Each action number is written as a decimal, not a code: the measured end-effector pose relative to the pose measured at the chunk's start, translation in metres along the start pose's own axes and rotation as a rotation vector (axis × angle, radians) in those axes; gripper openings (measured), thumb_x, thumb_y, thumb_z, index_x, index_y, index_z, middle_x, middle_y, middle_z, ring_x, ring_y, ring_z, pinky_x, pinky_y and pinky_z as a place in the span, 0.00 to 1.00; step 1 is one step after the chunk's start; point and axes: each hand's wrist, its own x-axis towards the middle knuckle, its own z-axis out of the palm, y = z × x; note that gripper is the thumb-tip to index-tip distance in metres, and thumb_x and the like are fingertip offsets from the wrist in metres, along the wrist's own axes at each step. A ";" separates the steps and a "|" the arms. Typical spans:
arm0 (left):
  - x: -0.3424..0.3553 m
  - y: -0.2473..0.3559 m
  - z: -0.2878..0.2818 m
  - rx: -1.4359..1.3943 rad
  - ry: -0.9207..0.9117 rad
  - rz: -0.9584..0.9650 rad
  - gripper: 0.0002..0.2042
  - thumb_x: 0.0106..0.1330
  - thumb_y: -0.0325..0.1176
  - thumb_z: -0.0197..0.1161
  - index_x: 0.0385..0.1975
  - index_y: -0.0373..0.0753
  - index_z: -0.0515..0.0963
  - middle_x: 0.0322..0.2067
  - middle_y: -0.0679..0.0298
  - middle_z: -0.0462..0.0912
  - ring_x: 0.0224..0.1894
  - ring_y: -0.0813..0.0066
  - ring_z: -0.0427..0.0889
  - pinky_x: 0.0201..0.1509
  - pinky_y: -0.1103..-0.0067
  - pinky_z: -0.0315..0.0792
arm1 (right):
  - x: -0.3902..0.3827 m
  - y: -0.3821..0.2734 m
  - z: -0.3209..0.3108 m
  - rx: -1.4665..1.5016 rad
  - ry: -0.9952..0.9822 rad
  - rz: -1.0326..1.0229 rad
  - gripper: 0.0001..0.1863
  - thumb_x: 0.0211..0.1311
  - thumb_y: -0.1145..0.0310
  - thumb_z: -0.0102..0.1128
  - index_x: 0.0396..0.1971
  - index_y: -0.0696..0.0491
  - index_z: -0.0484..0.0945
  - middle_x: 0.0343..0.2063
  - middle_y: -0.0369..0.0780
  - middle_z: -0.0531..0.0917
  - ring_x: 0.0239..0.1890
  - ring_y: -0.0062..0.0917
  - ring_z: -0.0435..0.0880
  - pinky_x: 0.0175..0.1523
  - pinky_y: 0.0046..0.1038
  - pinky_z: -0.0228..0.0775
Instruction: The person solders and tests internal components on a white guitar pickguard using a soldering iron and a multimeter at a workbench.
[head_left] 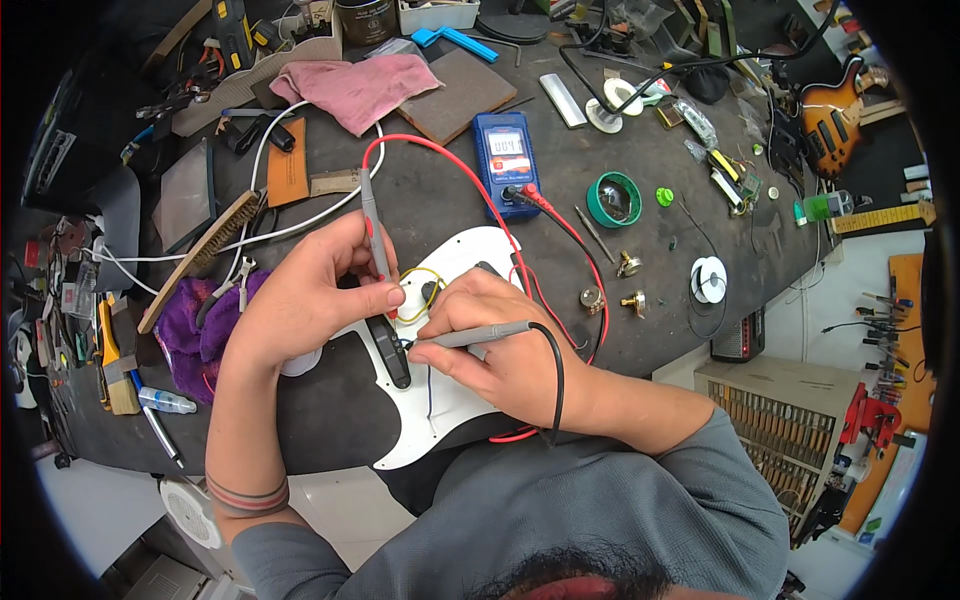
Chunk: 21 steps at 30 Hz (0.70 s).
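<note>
On the bench before me lies a white guitar pickguard [408, 437], with a long black pickup [391, 358] set in it. My left hand [305, 290] pinches a red-lead test probe [373, 228], held nearly upright over the pickup. Between the fingers of my right hand [505, 365] a black-lead test probe [482, 335] lies almost level, pointing left to the pickup's side. Fingers partly hide both tips, so I cannot tell exactly what they touch. A yellow wire [436, 283] loops between my hands. Both leads run to a blue multimeter [505, 160] beyond the pickguard, its screen lit.
Right of the meter stand a green round tub [614, 199], several loose potentiometers [628, 264] and a solder spool [709, 279]. A wooden brush [198, 262], pliers [243, 285] and a purple cloth [190, 335] lie left. A pink cloth [350, 88] is farther back.
</note>
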 end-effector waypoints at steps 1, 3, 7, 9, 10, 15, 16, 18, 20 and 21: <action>0.000 0.000 0.000 -0.002 -0.001 -0.005 0.13 0.68 0.21 0.73 0.46 0.34 0.76 0.38 0.65 0.84 0.42 0.78 0.85 0.47 0.78 0.80 | 0.000 0.000 0.000 -0.005 0.010 0.002 0.10 0.65 0.64 0.76 0.35 0.53 0.84 0.34 0.42 0.83 0.43 0.40 0.82 0.50 0.40 0.75; 0.000 -0.001 0.001 -0.007 0.001 -0.002 0.13 0.68 0.21 0.73 0.46 0.34 0.76 0.38 0.65 0.84 0.42 0.78 0.85 0.47 0.78 0.80 | -0.001 0.000 0.000 -0.005 0.008 0.012 0.10 0.65 0.63 0.77 0.35 0.53 0.85 0.35 0.43 0.83 0.44 0.40 0.82 0.50 0.40 0.75; 0.000 -0.002 0.001 -0.014 0.000 0.012 0.13 0.68 0.21 0.73 0.46 0.35 0.75 0.37 0.65 0.83 0.41 0.78 0.85 0.47 0.77 0.80 | -0.001 0.000 0.000 -0.007 0.002 0.031 0.10 0.65 0.63 0.77 0.36 0.52 0.85 0.36 0.43 0.82 0.44 0.41 0.82 0.51 0.40 0.75; 0.001 -0.002 0.000 -0.012 -0.003 0.012 0.13 0.68 0.21 0.73 0.46 0.35 0.75 0.38 0.65 0.83 0.41 0.78 0.85 0.47 0.77 0.80 | -0.001 0.000 0.000 -0.012 0.002 0.030 0.10 0.64 0.63 0.77 0.36 0.52 0.85 0.36 0.43 0.83 0.44 0.41 0.82 0.51 0.40 0.75; 0.001 -0.003 0.000 -0.010 -0.007 0.011 0.13 0.68 0.21 0.73 0.46 0.35 0.75 0.38 0.65 0.83 0.41 0.78 0.85 0.47 0.77 0.80 | -0.001 0.000 0.000 -0.016 0.002 0.028 0.10 0.64 0.63 0.77 0.36 0.53 0.85 0.36 0.43 0.83 0.44 0.40 0.83 0.51 0.40 0.75; 0.001 -0.003 0.000 -0.023 -0.006 0.018 0.13 0.68 0.21 0.73 0.46 0.35 0.75 0.37 0.65 0.83 0.41 0.79 0.84 0.46 0.78 0.80 | -0.001 -0.002 0.000 -0.013 -0.004 0.027 0.10 0.64 0.63 0.77 0.35 0.53 0.86 0.35 0.42 0.83 0.44 0.40 0.83 0.51 0.40 0.75; 0.001 -0.003 0.000 -0.026 -0.006 0.016 0.13 0.68 0.21 0.73 0.46 0.35 0.75 0.37 0.65 0.83 0.41 0.79 0.84 0.46 0.78 0.80 | -0.001 -0.002 0.000 -0.015 -0.005 0.031 0.10 0.64 0.63 0.77 0.35 0.53 0.86 0.35 0.42 0.83 0.45 0.40 0.83 0.51 0.40 0.75; 0.001 -0.003 -0.001 -0.019 -0.011 0.014 0.13 0.68 0.21 0.73 0.46 0.35 0.75 0.37 0.66 0.83 0.41 0.79 0.84 0.46 0.78 0.80 | -0.001 -0.001 0.000 -0.014 -0.001 0.024 0.10 0.64 0.63 0.77 0.35 0.53 0.86 0.35 0.42 0.83 0.45 0.40 0.83 0.51 0.40 0.75; 0.001 -0.003 -0.001 -0.012 -0.016 0.012 0.13 0.68 0.21 0.73 0.46 0.35 0.75 0.38 0.66 0.83 0.41 0.79 0.84 0.46 0.78 0.80 | -0.001 -0.001 0.001 -0.013 0.003 0.018 0.10 0.64 0.63 0.77 0.35 0.53 0.86 0.35 0.42 0.83 0.45 0.40 0.82 0.51 0.40 0.75; 0.001 -0.002 -0.001 -0.006 -0.018 0.012 0.13 0.68 0.20 0.73 0.46 0.35 0.75 0.38 0.66 0.83 0.41 0.79 0.84 0.46 0.78 0.80 | -0.001 -0.001 0.000 -0.019 0.002 0.017 0.10 0.64 0.63 0.77 0.35 0.53 0.86 0.35 0.42 0.83 0.45 0.40 0.82 0.51 0.40 0.75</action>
